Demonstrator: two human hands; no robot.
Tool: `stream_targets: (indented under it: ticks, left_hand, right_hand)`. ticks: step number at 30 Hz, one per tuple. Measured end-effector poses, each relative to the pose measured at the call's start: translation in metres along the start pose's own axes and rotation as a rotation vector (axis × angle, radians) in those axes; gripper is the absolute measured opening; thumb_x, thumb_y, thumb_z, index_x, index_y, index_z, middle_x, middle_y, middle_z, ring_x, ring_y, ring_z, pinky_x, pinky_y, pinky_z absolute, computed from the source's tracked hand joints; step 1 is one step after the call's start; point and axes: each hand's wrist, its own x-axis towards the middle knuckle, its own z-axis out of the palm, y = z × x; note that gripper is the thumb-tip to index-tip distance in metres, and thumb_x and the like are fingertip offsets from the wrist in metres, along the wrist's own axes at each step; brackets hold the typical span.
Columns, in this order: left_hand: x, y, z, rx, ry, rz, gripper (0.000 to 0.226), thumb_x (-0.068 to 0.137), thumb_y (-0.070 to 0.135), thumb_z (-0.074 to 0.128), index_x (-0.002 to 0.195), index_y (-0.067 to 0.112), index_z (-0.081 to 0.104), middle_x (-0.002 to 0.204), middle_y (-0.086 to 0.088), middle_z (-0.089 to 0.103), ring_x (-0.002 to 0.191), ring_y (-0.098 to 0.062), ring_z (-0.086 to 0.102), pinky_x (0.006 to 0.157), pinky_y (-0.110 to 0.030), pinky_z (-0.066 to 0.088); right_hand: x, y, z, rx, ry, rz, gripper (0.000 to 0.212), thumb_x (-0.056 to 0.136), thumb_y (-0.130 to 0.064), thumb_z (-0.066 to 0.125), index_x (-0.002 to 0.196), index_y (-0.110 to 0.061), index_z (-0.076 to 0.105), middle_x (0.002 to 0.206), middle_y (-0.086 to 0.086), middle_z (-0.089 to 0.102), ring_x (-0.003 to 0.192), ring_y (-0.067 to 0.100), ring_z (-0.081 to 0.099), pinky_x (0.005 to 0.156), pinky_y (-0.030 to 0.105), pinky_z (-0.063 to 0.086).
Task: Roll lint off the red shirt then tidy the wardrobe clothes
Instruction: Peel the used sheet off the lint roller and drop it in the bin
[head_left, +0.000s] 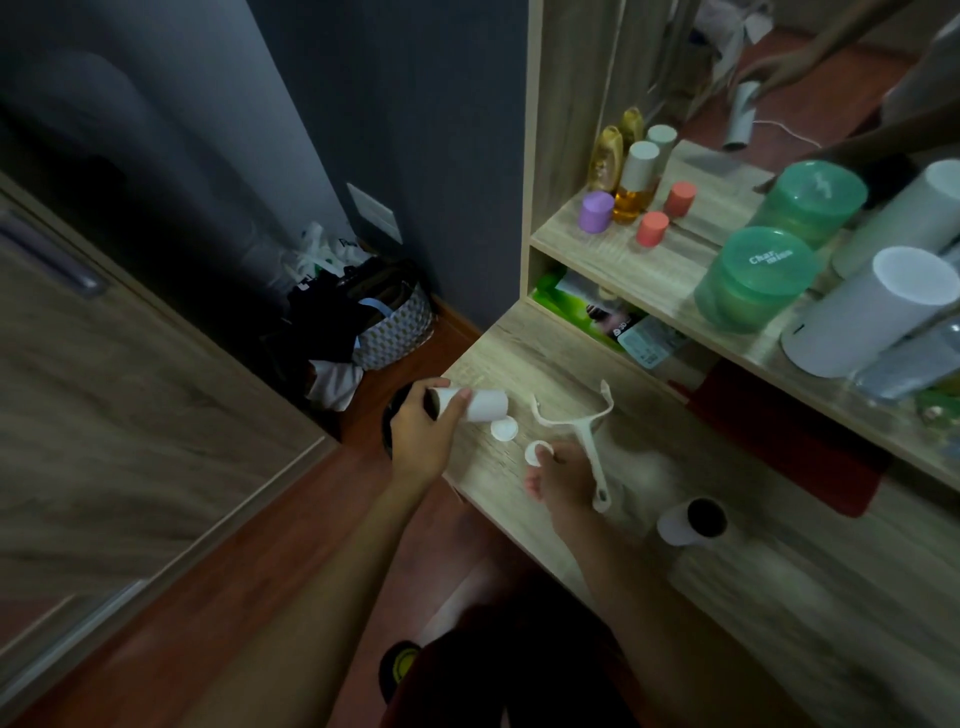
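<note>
My left hand (423, 439) grips a white lint roll (475, 404) at the left end of the wooden desk (753, 561). My right hand (563, 480) rests on the desk and pinches a small white end cap (535, 452). The white forked roller handle (584, 434) lies on the desk against that hand. A second white cap (504, 430) lies just below the roll. Another roll with a dark core (693, 520) lies to the right. A dark red cloth (789, 447) lies folded under the shelf.
The shelf (649, 260) above carries small bottles, two green tubs (753, 278) and white cylinders (865, 309). A mirror stands behind it. A basket of clothes (387, 325) sits on the floor in the corner. The wardrobe door (124, 395) is at left.
</note>
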Motion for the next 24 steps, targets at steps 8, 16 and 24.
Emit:
stream_targets:
  ticks: [8,16,24]
  left_hand:
    - [0.006,-0.005,-0.011,-0.097,0.0,-0.118,0.042,0.086,0.049,0.062,0.104,0.012,0.064,0.092,-0.003,0.069,0.069,-0.011,0.069,0.063,-0.036,0.06]
    - [0.034,-0.008,-0.039,-0.11,0.022,-0.096,0.035,0.084,0.05,0.062,0.098,0.018,0.06,0.089,-0.01,0.069,0.058,-0.019,0.065,0.047,-0.026,0.052]
    - [0.101,-0.036,-0.101,-0.145,-0.068,-0.072,0.025,0.089,0.017,0.061,0.113,0.011,0.053,0.1,-0.006,0.062,0.077,-0.008,0.063,0.063,-0.018,0.051]
  right_hand:
    - [-0.001,0.002,0.005,-0.146,0.085,-0.075,0.048,0.072,-0.047,0.063,0.103,-0.013,0.053,0.095,0.018,0.068,0.069,0.032,0.07,0.047,0.034,0.056]
    - [-0.016,-0.038,0.026,-0.057,0.028,-0.18,0.016,0.089,-0.028,0.057,0.102,-0.018,0.057,0.086,0.012,0.068,0.066,0.024,0.065,0.056,0.035,0.055]
    - [-0.015,-0.09,0.105,-0.133,0.128,-0.374,0.026,0.095,-0.042,0.05,0.113,-0.026,0.06,0.097,-0.007,0.067,0.088,0.013,0.063,0.082,0.033,0.051]
